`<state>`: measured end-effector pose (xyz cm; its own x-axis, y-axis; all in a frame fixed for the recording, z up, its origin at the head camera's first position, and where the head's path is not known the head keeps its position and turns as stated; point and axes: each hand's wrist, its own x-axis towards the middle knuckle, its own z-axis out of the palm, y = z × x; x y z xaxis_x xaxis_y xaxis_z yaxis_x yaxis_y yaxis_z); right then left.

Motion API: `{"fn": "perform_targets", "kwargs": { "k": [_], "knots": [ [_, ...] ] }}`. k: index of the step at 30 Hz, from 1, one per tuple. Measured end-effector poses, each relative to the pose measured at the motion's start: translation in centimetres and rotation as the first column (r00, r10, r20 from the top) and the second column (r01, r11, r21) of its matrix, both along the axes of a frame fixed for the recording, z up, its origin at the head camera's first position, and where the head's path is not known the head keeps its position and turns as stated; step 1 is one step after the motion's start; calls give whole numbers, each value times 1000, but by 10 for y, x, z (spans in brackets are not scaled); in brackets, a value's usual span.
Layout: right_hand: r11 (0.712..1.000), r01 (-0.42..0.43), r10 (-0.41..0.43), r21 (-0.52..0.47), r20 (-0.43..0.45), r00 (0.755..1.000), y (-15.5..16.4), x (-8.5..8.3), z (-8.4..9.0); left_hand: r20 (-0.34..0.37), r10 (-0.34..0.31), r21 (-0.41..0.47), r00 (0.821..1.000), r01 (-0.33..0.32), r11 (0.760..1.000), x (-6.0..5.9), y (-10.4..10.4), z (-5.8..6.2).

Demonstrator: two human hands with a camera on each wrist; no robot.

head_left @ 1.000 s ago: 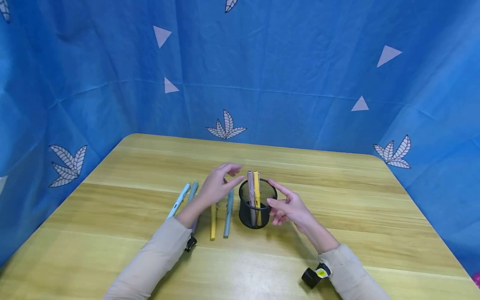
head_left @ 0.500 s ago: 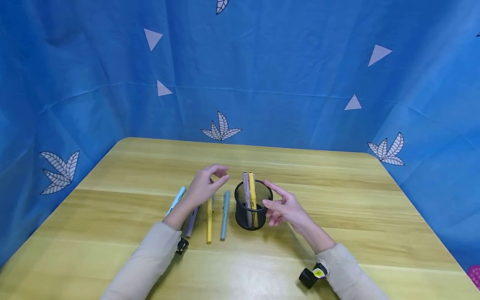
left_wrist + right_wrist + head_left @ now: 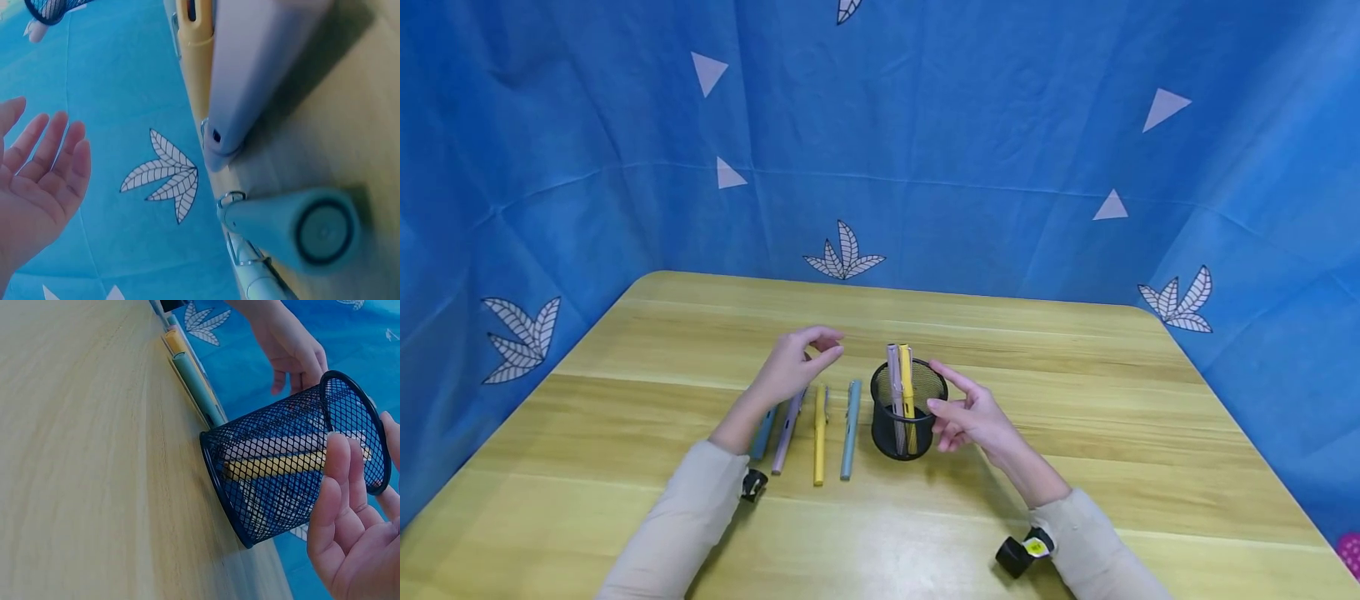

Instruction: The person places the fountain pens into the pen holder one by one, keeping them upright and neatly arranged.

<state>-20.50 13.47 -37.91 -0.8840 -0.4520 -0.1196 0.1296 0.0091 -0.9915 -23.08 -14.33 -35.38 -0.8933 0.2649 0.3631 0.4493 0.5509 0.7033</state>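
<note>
Two pens: upright in mesh cup (image 3: 909, 408), mid-desk.
Left hand (image 3: 793, 367): drawn back, loose, empty, above the lying pens (image 3: 818, 432).
Right hand (image 3: 972, 414): relaxed, steadying cup.

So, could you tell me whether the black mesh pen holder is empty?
Not empty. The mesh pen holder stands upright with a yellow pen and a lilac pen inside.

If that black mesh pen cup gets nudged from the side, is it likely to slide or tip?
The mesh pen cup looks light, being open wire mesh, so it would probably slide on the smooth wooden table. Two pens, the yellow pen and pink pen, stand taller than its rim, so a high push might tip it. The right hand sits beside it.
</note>
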Motion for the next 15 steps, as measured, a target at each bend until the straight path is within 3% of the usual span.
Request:
{"fn": "perform_targets", "kwargs": {
  "k": [7, 15],
  "knots": [
    [1000, 3, -3, 6, -6, 1000, 0, 0, 0, 43, 22, 22, 999, -23, 999, 0, -9, 3],
    [1000, 1, -1, 3, -5, 1000, 0, 0, 0, 25, 13, 52, 1000, -14, 999, -1, -18, 1]
  ]
}}
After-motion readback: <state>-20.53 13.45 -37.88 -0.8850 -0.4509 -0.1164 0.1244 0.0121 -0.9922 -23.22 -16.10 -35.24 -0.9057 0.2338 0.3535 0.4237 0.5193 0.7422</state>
